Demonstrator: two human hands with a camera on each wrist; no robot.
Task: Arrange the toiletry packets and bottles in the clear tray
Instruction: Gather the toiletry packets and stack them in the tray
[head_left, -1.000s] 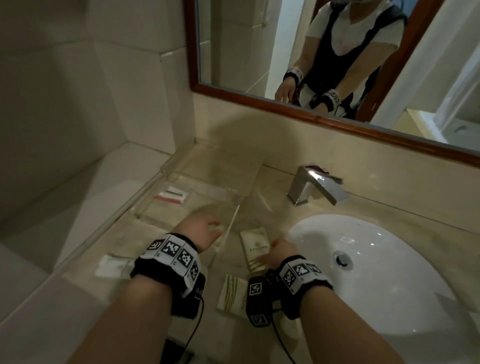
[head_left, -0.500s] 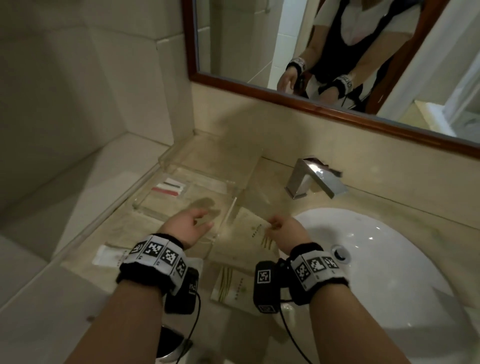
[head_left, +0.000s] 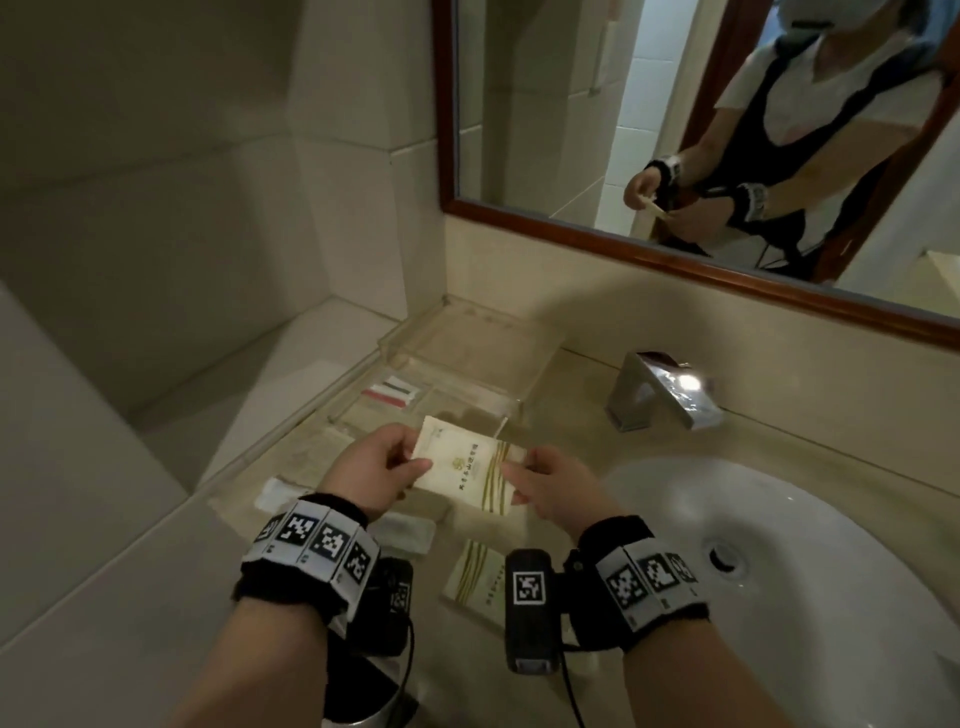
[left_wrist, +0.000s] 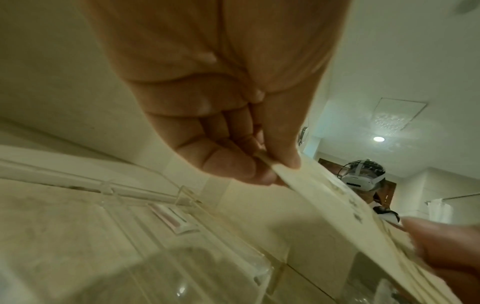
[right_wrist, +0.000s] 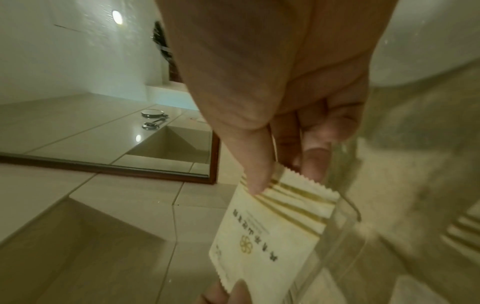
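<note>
A cream toiletry packet (head_left: 463, 467) with gold stripes and a gold flower mark hangs in the air in front of the clear tray (head_left: 524, 391). My left hand (head_left: 382, 467) pinches its left end (left_wrist: 281, 170) and my right hand (head_left: 545, 486) pinches its striped right end (right_wrist: 291, 191). The tray sits on the counter against the back wall and holds a small red-and-green striped packet (head_left: 392, 391). A second gold-striped packet (head_left: 475, 577) lies on the counter below my hands. White packets (head_left: 275, 493) lie at the left, and another (head_left: 405, 530) under my left wrist.
A chrome faucet (head_left: 660, 397) stands right of the tray, above the white sink basin (head_left: 779, 571). A wood-framed mirror (head_left: 701, 270) runs along the back wall. Tiled walls and a ledge (head_left: 270, 374) close off the left side.
My right hand lifted the gold-striped packet off the counter. My left hand left the tray and took the packet's other end, so both hands now hold it raised.
</note>
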